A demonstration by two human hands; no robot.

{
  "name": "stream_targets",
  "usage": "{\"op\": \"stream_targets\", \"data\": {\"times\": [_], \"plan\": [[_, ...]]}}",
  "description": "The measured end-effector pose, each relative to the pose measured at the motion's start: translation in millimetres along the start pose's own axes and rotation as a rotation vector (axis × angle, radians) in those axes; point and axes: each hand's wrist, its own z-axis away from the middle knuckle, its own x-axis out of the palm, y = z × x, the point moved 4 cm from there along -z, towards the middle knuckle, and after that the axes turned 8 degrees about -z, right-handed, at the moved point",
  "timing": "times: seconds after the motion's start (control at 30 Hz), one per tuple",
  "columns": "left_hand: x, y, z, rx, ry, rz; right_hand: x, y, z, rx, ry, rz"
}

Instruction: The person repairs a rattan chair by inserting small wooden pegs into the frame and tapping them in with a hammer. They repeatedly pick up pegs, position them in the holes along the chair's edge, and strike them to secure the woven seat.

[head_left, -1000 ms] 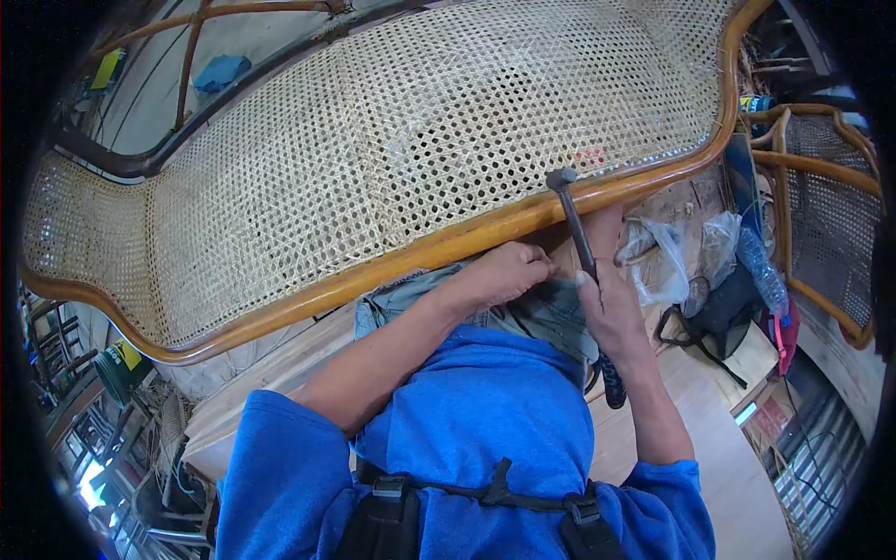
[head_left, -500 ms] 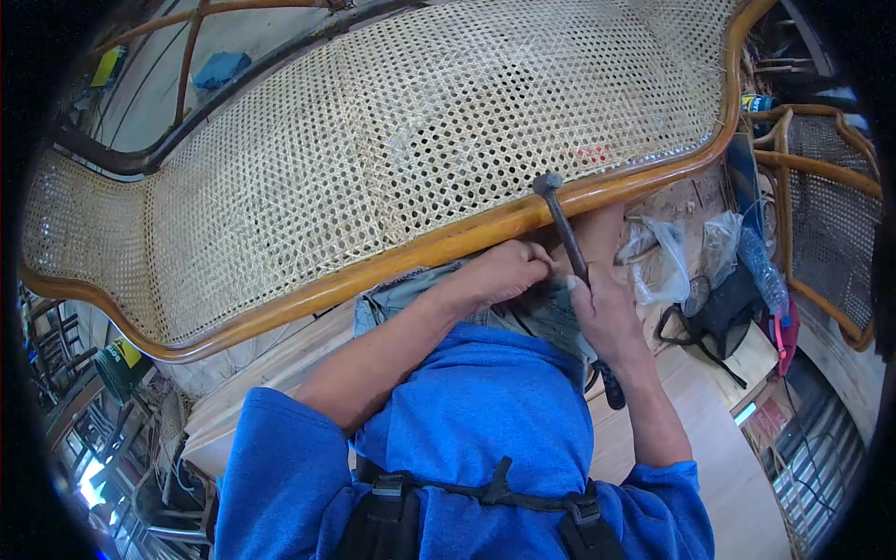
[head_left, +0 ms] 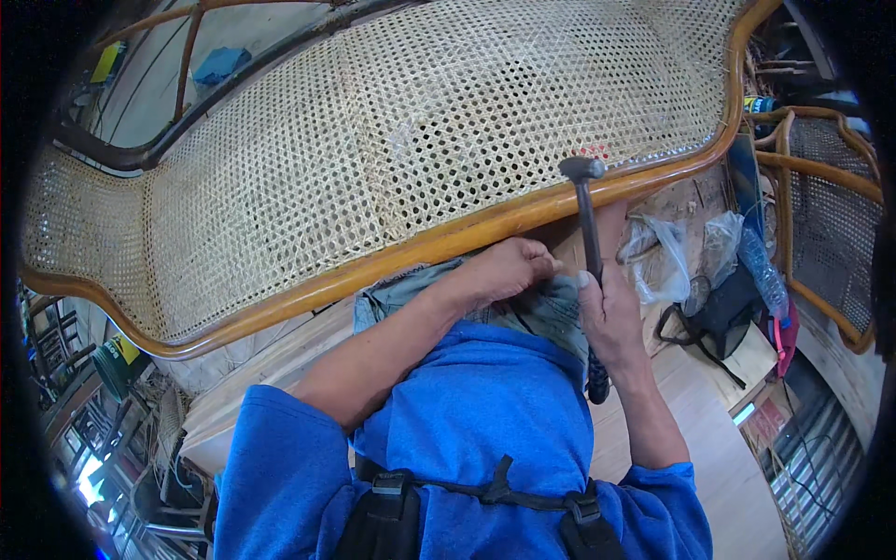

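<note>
My right hand [head_left: 611, 317] is wrapped round the dark shaft of a hammer [head_left: 588, 219]. Its metal head stands up over the wooden rail, and its black grip end shows below my hand. My left hand [head_left: 509, 271] is closed in a pinch just under the rail, over my lap; what its fingers hold, if anything, is too small to make out. Across my legs lies a woven cane panel [head_left: 280, 177] in a glossy brown curved wooden frame [head_left: 420, 250]. A small red mark [head_left: 593, 151] shows on the weave near the hammer head.
To the right lie clear plastic bags [head_left: 663, 257], a black bag [head_left: 723, 313] and a plastic bottle [head_left: 761, 266]. Another cane-panelled frame [head_left: 826, 177] stands beyond them. A green can [head_left: 117, 369] sits at the left, and a blue cloth [head_left: 221, 65] at the back left. Light wooden boards [head_left: 691, 448] are under me.
The hammer has turned more upright, its head swinging to the right and slightly up. My right hand has shifted slightly with it. My left hand stays nearly in place.
</note>
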Motion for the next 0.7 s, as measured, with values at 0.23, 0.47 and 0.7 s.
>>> {"op": "stream_targets", "data": {"times": [0.23,0.47,0.7], "plan": [[-2,8,3,0.035,0.038,-0.134,-1,8,-3,0.058,-0.090,0.104],[-5,54,66,0.090,-0.055,-0.048,-2,17,-3,-0.079,-0.096,0.075],[-13,93,128,0.274,0.039,0.458,64,-7,18,-0.286,-0.506,0.133]]}}
